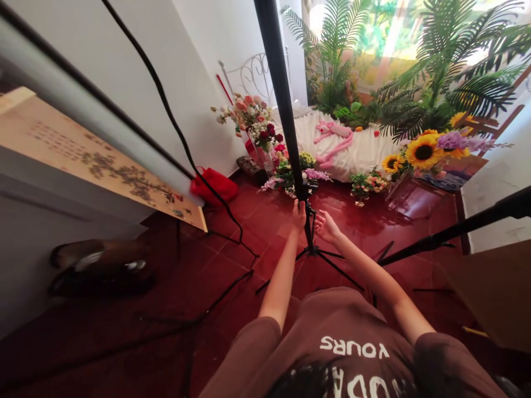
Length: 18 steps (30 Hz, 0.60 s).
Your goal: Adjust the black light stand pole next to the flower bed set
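A black light stand (286, 105) rises from its spread tripod legs (314, 252) on the floor, its pole leaning up out of view. My left hand (299, 214) is wrapped round the lower part of the pole. Just right of the pole, my right hand (326, 226) is closed, with its fingers curled beside a small dark knob or clamp. Whether those fingers hold the knob is too small to tell.
A black cable (161, 94) hangs at left and runs over the red tiled floor. Another black stand (443, 237) slants at right. Ahead are flower arrangements, sunflowers (423, 150), palms and a white-draped bed (367, 152) with a pink plush toy (334, 132). A painted scroll (112, 166) hangs at left.
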Each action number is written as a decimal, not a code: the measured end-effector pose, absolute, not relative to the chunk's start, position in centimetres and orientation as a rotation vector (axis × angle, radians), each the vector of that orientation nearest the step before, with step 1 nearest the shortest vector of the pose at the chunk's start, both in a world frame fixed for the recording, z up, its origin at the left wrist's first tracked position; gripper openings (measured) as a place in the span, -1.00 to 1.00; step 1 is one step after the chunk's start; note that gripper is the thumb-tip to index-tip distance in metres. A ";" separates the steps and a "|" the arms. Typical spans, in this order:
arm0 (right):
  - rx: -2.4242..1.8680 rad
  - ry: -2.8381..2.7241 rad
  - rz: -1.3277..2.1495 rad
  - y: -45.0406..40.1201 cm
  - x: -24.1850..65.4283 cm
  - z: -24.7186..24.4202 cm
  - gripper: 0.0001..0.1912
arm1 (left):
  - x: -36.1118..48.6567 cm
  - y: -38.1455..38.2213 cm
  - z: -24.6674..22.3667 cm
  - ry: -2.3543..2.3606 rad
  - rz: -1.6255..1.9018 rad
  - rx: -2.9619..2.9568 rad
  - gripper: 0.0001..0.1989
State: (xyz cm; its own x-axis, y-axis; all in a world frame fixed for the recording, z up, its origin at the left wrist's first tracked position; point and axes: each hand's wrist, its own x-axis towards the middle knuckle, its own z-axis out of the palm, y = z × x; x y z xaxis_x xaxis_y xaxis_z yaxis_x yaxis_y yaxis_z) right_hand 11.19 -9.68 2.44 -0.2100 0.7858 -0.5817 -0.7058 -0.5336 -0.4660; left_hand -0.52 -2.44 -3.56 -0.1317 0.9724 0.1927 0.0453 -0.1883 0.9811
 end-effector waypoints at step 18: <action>-0.818 -0.416 1.852 -6.7 9.0 1.1 -0.56 | 0.3 -2.2 -4.1 1.281 1.484 1.244 -0.39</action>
State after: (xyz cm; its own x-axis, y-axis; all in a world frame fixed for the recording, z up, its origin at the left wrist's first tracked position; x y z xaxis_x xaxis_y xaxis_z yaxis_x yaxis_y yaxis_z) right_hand 8.97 -6.69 1.05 -0.2453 0.9055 -0.3463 -0.6704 -0.4164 -0.6141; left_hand 0.27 -2.22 -4.09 -0.1993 0.9646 0.1725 0.0296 -0.1701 0.9850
